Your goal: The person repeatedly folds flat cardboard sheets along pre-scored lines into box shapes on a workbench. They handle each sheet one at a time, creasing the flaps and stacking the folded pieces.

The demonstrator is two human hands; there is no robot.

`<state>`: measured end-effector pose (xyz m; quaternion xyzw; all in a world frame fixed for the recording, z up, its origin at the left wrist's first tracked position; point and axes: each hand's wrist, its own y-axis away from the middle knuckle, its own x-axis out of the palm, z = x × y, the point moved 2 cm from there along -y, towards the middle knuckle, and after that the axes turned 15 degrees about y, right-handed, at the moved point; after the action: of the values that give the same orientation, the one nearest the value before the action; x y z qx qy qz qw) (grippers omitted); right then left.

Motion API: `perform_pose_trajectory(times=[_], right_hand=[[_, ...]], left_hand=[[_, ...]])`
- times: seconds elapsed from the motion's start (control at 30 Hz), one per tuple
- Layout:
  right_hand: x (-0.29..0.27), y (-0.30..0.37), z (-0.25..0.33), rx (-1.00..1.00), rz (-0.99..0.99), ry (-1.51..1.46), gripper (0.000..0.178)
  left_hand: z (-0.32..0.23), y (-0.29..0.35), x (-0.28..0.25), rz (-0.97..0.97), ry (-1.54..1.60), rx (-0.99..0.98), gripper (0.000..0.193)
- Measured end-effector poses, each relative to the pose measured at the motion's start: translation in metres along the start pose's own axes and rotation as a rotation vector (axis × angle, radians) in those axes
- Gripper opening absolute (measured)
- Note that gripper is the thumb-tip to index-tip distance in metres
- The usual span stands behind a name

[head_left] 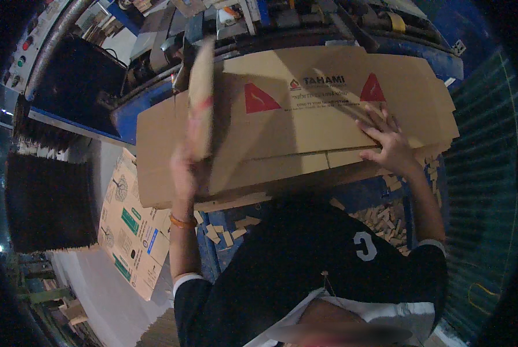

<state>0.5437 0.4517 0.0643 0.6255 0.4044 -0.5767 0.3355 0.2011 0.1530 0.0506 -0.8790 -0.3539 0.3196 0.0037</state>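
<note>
A stack of flattened brown cardboard boxes (pixel 322 127) lies in front of me, printed with red triangles and dark lettering. Over its left part, my left hand (pixel 188 173) is closed on a long, narrow tan piece (pixel 202 98) that stands up and has a red mark. Motion blurs this piece, so I cannot tell whether it is wood or cardboard. My right hand (pixel 389 143) rests on the right side of the top sheet, fingers spread, close to the right triangle. An orange band circles my left wrist.
A machine (pixel 305 29) with rollers runs along the far side, with a button panel (pixel 24 55) at the left. Small cardboard offcuts (pixel 386 222) lie below the stack. Printed cardboard sheets (pixel 134 225) sit at lower left, and a green corrugated wall (pixel 482 156) stands at right.
</note>
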Motion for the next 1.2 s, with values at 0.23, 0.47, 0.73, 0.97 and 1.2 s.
perform_pose_trajectory(times=[0.23, 0.47, 0.73, 0.97, 1.2], right_hand=[[0.010, -0.013, -0.019, 0.003, -0.041, -0.196, 0.060], [0.033, -0.083, -0.044, -0.040, -0.166, 0.024, 0.052], [0.028, -0.203, -0.040, 0.185, 0.076, -0.013, 0.046], [0.037, -0.050, -0.105, 0.782, -0.104, -0.165, 0.047], [0.140, 0.059, -0.169, 1.175, -0.404, 0.254, 0.069]], left_hand=[[-0.018, -0.013, 0.034, 0.346, -0.459, 0.393, 0.050], [-0.002, -0.084, 0.024, 0.042, -0.228, 0.533, 0.049], [0.014, -0.210, 0.027, -0.295, -0.397, 0.077, 0.078], [-0.022, -0.018, -0.042, -0.810, -0.158, 0.502, 0.081], [0.070, 0.093, -0.030, -1.024, -0.305, -0.559, 0.095]])
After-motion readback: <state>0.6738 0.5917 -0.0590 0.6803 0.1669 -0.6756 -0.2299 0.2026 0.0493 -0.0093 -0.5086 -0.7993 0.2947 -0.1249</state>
